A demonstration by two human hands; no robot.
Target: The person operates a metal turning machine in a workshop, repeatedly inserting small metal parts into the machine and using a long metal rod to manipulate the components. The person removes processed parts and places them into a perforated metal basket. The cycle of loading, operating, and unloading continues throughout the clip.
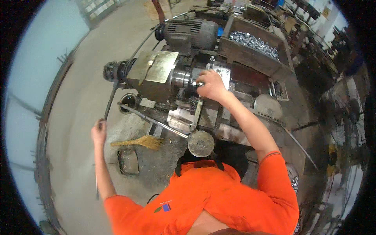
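My left hand (98, 132) is closed round the lower end of a long dark lever (111, 101), which runs up to the left end of a lathe-like machine. At the spindle's shiny chuck (181, 79), my right hand (212, 84) has its fingers curled together. Between them shows a bit of a small metal part (200, 83); the fingers cover most of it. A brass-coloured sheet (153, 66) covers the headstock left of the chuck. Beyond the right hand lies a light metal block (223, 75).
An electric motor (191, 33) stands behind the headstock. A wooden box (250, 58) at the far right holds many small metal parts. Close to my body is a round metal disc (201, 143), with a long bar (156, 122) slanting from it. A straw broom (143, 142) lies on the floor.
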